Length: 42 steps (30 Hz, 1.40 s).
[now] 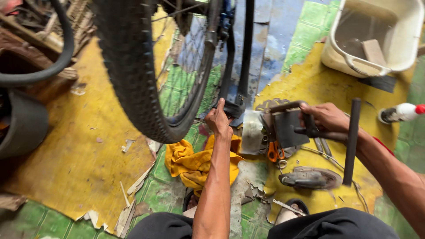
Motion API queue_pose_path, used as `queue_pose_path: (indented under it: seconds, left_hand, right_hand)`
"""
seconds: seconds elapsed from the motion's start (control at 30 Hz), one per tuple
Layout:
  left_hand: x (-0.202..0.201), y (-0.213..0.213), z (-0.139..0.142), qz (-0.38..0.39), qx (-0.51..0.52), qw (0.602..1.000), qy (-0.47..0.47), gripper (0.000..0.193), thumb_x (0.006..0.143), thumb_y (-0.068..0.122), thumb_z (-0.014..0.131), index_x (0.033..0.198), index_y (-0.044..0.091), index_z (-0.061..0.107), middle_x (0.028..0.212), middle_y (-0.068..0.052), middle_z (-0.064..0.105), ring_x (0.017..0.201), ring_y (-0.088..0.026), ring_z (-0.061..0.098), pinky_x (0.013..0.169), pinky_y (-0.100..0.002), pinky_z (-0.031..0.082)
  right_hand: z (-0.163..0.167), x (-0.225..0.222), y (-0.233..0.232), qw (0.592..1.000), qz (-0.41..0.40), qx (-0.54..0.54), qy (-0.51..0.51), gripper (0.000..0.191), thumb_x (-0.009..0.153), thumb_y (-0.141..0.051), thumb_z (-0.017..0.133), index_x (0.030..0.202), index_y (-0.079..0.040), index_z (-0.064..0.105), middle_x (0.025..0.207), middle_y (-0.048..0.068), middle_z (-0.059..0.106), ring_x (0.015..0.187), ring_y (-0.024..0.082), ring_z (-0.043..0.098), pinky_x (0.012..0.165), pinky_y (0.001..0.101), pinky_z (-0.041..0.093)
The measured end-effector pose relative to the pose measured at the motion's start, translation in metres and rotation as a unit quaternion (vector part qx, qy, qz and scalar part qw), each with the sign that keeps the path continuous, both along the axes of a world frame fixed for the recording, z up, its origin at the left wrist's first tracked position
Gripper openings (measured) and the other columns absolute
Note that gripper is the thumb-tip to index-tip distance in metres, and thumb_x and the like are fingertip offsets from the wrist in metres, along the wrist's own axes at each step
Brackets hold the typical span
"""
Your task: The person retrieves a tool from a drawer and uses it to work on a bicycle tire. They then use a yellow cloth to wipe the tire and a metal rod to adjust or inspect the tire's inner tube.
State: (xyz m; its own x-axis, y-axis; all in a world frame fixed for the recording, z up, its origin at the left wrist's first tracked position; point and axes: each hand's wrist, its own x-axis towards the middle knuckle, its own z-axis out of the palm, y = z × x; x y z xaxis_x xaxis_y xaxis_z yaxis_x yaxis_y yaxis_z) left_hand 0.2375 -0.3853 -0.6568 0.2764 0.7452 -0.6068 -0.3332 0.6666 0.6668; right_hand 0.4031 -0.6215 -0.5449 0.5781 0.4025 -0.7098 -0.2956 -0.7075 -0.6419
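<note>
Head view looks straight down past the person's knees to a floor (pixel 66 146) of peeling yellow and green paint. Left arm stretches forward from the bottom of the frame, forearm nearly vertical in the picture, and the left hand (pixel 220 120) is curled at the foot of a black stand (pixel 239 88), fingers folded in and the index finger pointing up along the stand's base; whether it grips the base or only presses on it, I cannot tell. Just left of that hand hangs a knobby tire (pixel 133 66) on a spoked wheel, its lowest edge close to the floor. Right arm comes in from the lower right corner, bent slightly at the wrist, and the right hand (pixel 326 117) is closed around a dark metal handle (pixel 310 130) of a tool that reaches left over a toolbox (pixel 283 128). A black bar (pixel 351 141) crosses upright in front of that wrist. Orange pliers (pixel 276 152) lie at the box's lower edge, and a yellow rag (pixel 195 161) lies crumpled under the left forearm. A brake disc part (pixel 310 178) rests on the floor below the toolbox. A cream tub (pixel 376 40) sits at the upper right, with a spray bottle (pixel 400 112) lying near it.
</note>
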Motion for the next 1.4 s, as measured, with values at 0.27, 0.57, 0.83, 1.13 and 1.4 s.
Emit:
queue_pose_path:
  seconds: [0.27, 0.57, 0.83, 1.13, 1.4]
  left_hand:
    - [-0.024, 0.028, -0.005, 0.056, -0.068, 0.995, -0.040, 0.033, 0.088, 0.029, 0.084, 0.096, 0.002, 0.066, 0.090, -0.009, 0.069, 0.074, -0.024, 0.066, 0.056, -0.038, 0.056]
    - [-0.008, 0.024, 0.054, 0.023, -0.033, 0.970, -0.240, 0.030, 0.093, 0.031, 0.074, 0.113, 0.009, 0.069, 0.105, -0.008, 0.075, 0.092, -0.022, 0.074, 0.077, -0.044, 0.066]
    - [0.020, 0.017, 0.043, 0.008, 0.004, 0.973, -0.233, 0.027, 0.094, 0.031, 0.074, 0.111, 0.011, 0.069, 0.103, -0.008, 0.074, 0.091, -0.021, 0.074, 0.075, -0.041, 0.065]
    - [0.044, 0.011, 0.020, -0.003, -0.014, 0.981, -0.192, 0.031, 0.092, 0.030, 0.076, 0.112, 0.008, 0.071, 0.105, -0.008, 0.075, 0.093, -0.022, 0.073, 0.077, -0.039, 0.065]
    - [0.044, -0.002, 0.026, -0.011, -0.006, 0.983, -0.184, 0.031, 0.089, 0.027, 0.077, 0.111, 0.006, 0.072, 0.101, -0.009, 0.075, 0.091, -0.024, 0.074, 0.077, -0.042, 0.066]
  right_hand:
    - [-0.001, 0.019, 0.099, 0.993, 0.114, 0.005, -0.014, 0.049, 0.091, -0.048, 0.065, 0.094, 0.000, 0.076, 0.075, 0.004, 0.073, 0.064, 0.013, 0.066, 0.055, 0.0307, 0.047]
    - [0.014, 0.014, 0.153, 0.994, 0.102, 0.026, -0.026, 0.053, 0.095, -0.047, 0.069, 0.093, 0.005, 0.077, 0.074, 0.013, 0.072, 0.059, 0.019, 0.064, 0.052, 0.0366, 0.050]
    - [0.013, 0.041, 0.133, 0.963, 0.214, 0.091, -0.133, 0.063, 0.104, -0.058, 0.052, 0.087, -0.002, 0.078, 0.072, 0.010, 0.072, 0.060, 0.020, 0.061, 0.055, 0.0381, 0.046]
    - [-0.072, -0.057, 0.016, 0.893, 0.179, 0.021, -0.411, 0.049, 0.089, -0.051, 0.065, 0.112, -0.008, 0.070, 0.104, 0.019, 0.073, 0.093, 0.036, 0.070, 0.081, 0.0487, 0.056]
    - [-0.078, -0.054, 0.016, 0.929, 0.173, -0.113, -0.307, 0.061, 0.092, -0.054, 0.067, 0.128, -0.009, 0.051, 0.114, 0.014, 0.062, 0.093, 0.031, 0.067, 0.079, 0.0484, 0.057]
